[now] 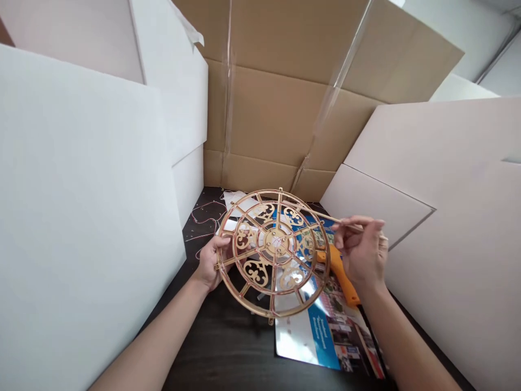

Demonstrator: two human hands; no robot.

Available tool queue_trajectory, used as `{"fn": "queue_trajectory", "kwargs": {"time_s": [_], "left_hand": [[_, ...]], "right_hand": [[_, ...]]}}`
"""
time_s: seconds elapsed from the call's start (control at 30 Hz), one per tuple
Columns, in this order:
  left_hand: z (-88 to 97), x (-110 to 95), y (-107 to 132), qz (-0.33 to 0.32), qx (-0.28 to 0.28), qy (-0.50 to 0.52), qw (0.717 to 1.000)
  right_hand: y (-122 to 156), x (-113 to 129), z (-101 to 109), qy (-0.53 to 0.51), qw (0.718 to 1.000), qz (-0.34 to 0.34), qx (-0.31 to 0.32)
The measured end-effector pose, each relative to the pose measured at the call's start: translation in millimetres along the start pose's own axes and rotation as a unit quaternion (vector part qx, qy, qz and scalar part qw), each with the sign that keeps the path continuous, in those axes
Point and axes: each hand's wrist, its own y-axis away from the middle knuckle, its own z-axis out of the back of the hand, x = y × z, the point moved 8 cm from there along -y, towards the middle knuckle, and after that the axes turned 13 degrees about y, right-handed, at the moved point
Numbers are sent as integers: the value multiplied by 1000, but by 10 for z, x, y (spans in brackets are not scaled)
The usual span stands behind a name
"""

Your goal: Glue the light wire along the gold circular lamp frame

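My left hand (212, 262) grips the left rim of a round, openwork wooden wheel (275, 241), thumb in front and the other fingers partly hidden behind it. The wheel has spokes, scroll-shaped cutouts and thin reddish wire along its rings, and it is held tilted above the table. Between the fingers of my right hand (363, 251) is a thin wooden stick (325, 216). Its far end reaches the upper right of the wheel's rim; whether it touches cannot be made out. Below the right hand lies an orange glue gun (343, 277), partly covered by the wheel.
A glossy printed brochure (301, 342) lies under the wheel and glue gun on the dark table (211, 347). Loose thin wire (200, 220) and white paper (233, 200) are at the back left. White panels (89, 217) and a cardboard sheet (280, 119) wall in the space.
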Motion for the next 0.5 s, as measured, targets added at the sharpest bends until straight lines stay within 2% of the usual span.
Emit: {"fn": "queue_trajectory", "kwargs": {"time_s": [0.13, 0.27, 0.4, 0.5], "left_hand": [[-41, -2, 11, 18, -20, 5, 1000], [-47, -4, 35, 27, -45, 1, 999], [-13, -30, 60, 21, -67, -3, 998], [-1, -66, 76, 4, -81, 1, 997]], "right_hand": [[-27, -267, 361, 8, 996, -13, -86], [-70, -364, 508, -20, 992, -46, -116], [-58, -351, 496, 4, 993, -45, -109], [40, -438, 298, 56, 997, -45, -38]]}}
